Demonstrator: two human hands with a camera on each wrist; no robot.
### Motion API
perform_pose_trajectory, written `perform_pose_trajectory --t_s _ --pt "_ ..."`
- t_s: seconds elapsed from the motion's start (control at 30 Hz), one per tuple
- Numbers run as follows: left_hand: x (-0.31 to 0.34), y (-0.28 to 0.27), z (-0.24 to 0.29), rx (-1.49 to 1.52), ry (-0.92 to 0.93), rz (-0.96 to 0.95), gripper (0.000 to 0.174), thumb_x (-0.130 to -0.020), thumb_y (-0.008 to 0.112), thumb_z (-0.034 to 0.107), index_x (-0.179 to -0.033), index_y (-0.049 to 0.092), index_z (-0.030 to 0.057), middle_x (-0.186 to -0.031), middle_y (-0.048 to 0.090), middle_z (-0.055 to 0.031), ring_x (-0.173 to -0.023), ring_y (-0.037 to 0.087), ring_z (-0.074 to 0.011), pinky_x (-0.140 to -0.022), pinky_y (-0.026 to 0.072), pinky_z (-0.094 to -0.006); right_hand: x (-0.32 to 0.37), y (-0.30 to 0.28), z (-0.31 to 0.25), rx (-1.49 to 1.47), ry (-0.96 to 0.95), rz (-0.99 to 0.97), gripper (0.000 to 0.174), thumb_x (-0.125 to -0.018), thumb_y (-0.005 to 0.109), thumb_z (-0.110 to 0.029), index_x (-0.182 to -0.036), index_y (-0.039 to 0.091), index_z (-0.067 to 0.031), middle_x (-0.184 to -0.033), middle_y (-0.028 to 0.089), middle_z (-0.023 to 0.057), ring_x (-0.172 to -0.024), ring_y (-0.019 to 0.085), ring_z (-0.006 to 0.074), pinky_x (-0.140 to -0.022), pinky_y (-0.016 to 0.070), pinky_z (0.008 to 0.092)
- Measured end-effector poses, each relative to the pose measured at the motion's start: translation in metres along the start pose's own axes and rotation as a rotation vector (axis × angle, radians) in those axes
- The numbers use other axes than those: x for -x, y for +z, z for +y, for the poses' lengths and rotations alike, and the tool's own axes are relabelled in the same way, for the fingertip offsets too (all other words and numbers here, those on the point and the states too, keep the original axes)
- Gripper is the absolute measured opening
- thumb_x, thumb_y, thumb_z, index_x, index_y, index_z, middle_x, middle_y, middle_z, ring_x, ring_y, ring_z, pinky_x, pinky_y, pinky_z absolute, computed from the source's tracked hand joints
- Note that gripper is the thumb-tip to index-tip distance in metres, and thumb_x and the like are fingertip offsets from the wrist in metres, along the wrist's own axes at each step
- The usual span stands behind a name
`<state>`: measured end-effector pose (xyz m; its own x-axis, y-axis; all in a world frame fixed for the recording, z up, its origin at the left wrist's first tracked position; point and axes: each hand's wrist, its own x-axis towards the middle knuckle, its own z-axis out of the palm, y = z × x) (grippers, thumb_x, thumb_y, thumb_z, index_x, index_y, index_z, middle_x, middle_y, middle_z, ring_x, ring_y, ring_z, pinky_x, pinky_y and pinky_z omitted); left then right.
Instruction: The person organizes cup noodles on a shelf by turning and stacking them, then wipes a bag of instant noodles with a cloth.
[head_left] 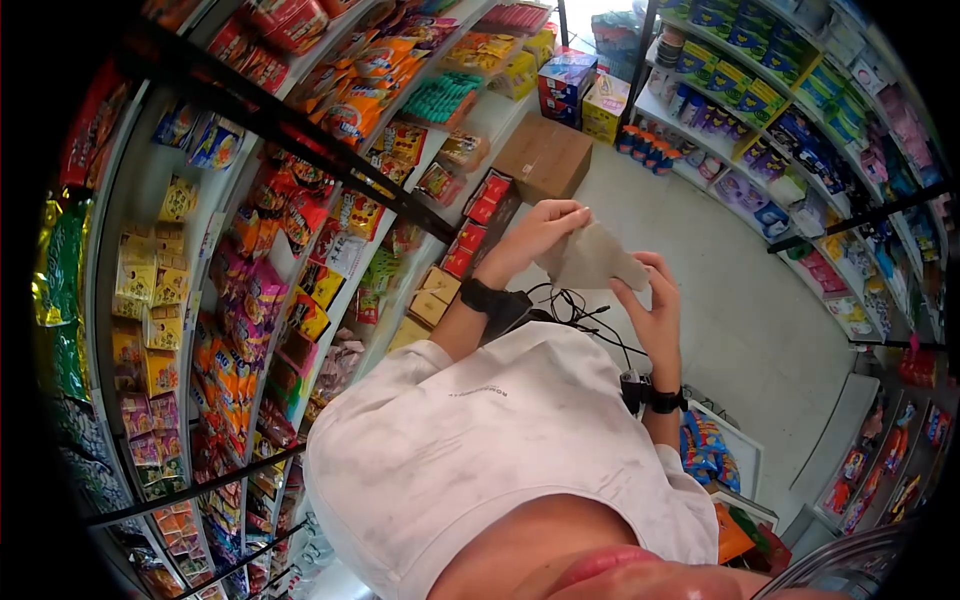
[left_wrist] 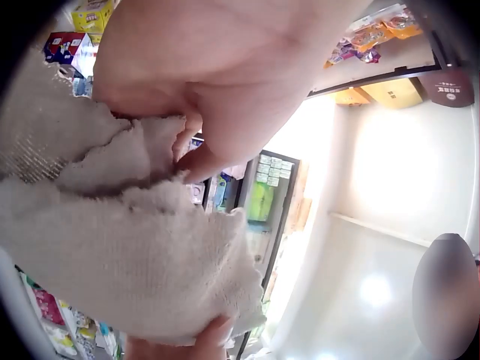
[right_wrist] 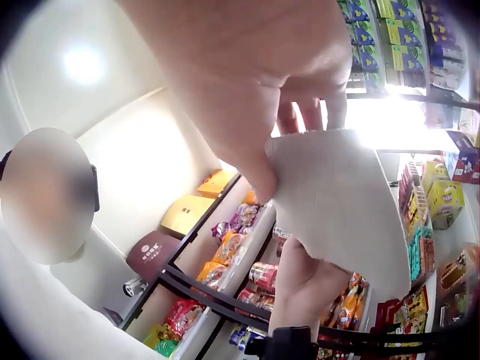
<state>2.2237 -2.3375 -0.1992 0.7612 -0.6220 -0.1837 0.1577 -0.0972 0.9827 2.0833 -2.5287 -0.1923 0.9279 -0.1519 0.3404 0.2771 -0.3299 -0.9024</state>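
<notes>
Toward two o'clock in the head view, a grey-beige cloth (head_left: 592, 262) with ragged edges hangs between both hands. The left hand (head_left: 530, 240) has its grip pinched on the upper left edge, the right hand (head_left: 657, 315) on the right end. At one o'clock a cardboard box (head_left: 545, 158) sits shut, its contents hidden; at nine o'clock, shelves (head_left: 212, 232) hold bright snack packets (head_left: 247, 310).

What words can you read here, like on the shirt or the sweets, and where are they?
None clearly.
White shirt: tiny letters, too small.
Dark red box: pale writing, too small.
Orange bags: too blurred.
Cloth: no words showing.
</notes>
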Motion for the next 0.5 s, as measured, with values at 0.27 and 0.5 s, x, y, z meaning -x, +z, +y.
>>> perform_pose_trajectory --t_s 0.27,0.5 --pt "-0.11 0.045 -0.018 0.041 0.12 0.1 0.03 -0.106 0.053 0.03 -0.097 0.063 0.0035 -0.082 0.055 0.007 -0.074 0.048 -0.0023 -0.065 0.0389 -0.0212 -0.016 -0.07 0.05 -0.23 0.173 0.259 0.02 -0.086 0.073 0.002 -0.104 0.065 0.0043 -0.104 0.067 0.0068 -0.094 0.061 0.0156 -0.085 0.047 0.026" --pt "-0.217 0.079 0.0 0.088 0.085 -0.073 0.03 -0.105 0.056 0.031 -0.1 0.065 0.0025 -0.089 0.062 0.0046 -0.083 0.054 -0.0022 -0.073 0.0438 -0.0211 -0.071 -0.121 0.075 0.013 0.166 0.233 0.024 -0.08 0.08 0.0 -0.094 0.061 0.0013 -0.099 0.067 0.0083 -0.086 0.061 0.0173 -0.08 0.0488 0.0263"
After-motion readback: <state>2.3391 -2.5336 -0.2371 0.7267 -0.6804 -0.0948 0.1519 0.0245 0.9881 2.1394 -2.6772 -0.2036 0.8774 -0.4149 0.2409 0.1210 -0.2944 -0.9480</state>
